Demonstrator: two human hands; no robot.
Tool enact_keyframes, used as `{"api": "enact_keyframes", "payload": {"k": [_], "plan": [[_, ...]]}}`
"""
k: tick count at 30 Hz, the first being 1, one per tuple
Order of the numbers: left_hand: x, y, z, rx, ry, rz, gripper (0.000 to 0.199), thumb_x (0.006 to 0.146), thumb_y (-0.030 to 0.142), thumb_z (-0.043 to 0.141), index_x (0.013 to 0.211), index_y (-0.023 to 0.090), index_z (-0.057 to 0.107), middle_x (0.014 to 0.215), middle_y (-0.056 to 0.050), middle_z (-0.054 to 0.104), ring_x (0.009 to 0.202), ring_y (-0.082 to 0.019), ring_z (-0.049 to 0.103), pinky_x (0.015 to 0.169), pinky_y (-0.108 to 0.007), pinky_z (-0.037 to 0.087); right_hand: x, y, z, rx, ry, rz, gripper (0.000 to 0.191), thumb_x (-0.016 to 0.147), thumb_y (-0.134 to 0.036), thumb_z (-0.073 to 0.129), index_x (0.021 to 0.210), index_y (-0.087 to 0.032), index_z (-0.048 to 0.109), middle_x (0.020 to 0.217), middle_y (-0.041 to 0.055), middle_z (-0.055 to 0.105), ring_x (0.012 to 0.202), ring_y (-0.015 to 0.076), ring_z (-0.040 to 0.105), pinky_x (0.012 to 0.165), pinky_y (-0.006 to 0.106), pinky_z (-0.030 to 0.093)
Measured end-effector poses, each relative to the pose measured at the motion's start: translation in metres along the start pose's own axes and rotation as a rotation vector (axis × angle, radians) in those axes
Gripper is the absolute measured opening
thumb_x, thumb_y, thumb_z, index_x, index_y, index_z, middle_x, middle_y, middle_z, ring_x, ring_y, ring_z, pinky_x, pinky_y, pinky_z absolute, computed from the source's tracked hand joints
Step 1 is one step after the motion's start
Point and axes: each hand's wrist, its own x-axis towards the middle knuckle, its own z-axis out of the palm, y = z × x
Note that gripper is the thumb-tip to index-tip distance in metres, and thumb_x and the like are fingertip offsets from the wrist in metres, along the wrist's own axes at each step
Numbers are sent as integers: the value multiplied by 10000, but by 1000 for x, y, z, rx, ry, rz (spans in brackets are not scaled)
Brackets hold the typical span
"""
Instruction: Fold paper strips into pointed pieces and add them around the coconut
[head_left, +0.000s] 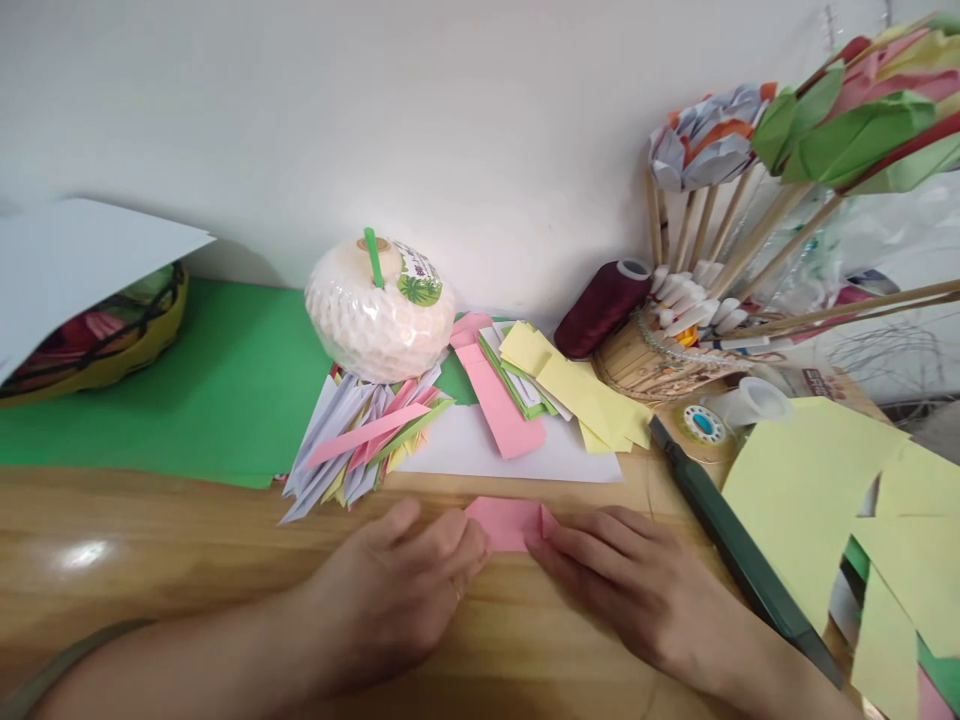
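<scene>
A small pink paper piece (508, 524) lies low over the wooden table, between my two hands. Its right end shows a folded-up corner, and its upper left corner looks slanted. My left hand (409, 580) is closed on the paper's left end, fingers curled together. My right hand (626, 575) pinches the folded right end, thumb below and fingers above. Just behind the hands lie a bundle of folded paper strips (360, 440) on the left, and pink strips (499, 400) with yellow strips (585, 390) on a white sheet (450, 450).
A wrapped white coconut (379, 315) stands behind the strips. Green sheets (225, 380) and a basket (150, 330) lie left. Right are a dark thread spool (604, 308), a stick holder (645, 355), a long dark green tool (739, 550) and yellow paper (817, 490).
</scene>
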Motion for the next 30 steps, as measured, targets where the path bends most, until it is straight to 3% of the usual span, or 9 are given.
{"api": "enact_keyframes", "payload": {"k": [4,9,13,19,23,25,30], "plan": [[-2,-13,-12,-100,-51,120,256,892,75,413,853,175,646,913,-20,659,824,-158,511,690,-326,319,-4,4,0,101,-42,21,343,990,-130,287,1195,-102,560,1021,87,679,905,191,598,725,322,497],[-2,-25,-12,-142,-42,177,302,932,59,342,1030,148,613,935,-31,671,897,-167,536,742,-330,358,-7,7,0,163,-71,25,348,989,-138,278,1202,-111,551,980,98,672,908,204,593,702,328,507],[-2,-28,-12,-154,-92,188,264,964,109,358,1053,148,603,962,-29,675,886,-166,555,777,-328,357,-7,7,1,177,-65,37,336,987,-141,286,1167,-110,568,966,97,673,886,205,593,689,329,507],[-1,-33,-14,-145,-36,265,328,990,100,284,1126,133,581,1024,-43,680,960,-152,569,795,-318,374,-7,1,2,52,32,11,305,944,-101,340,1108,-104,597,950,95,698,879,207,628,703,330,528],[-2,-35,-13,-129,-101,312,343,987,111,281,1203,139,547,1043,-55,679,1004,-155,574,783,-307,402,-6,-4,3,-26,87,-18,278,910,-82,404,1090,-136,608,910,69,719,835,196,663,685,316,536],[-2,-34,-12,-141,-140,302,328,983,137,311,1219,146,539,1057,-55,678,1012,-157,580,801,-299,420,-5,-9,8,3,128,49,258,895,-99,458,1107,-147,596,876,68,716,787,189,665,649,307,533],[-2,-33,-12,-194,-141,290,321,974,123,321,1180,133,568,1024,-48,692,1017,-165,594,889,-294,422,0,-24,24,240,196,392,157,905,-167,520,1048,-166,585,809,56,665,699,161,618,604,278,507]]}}
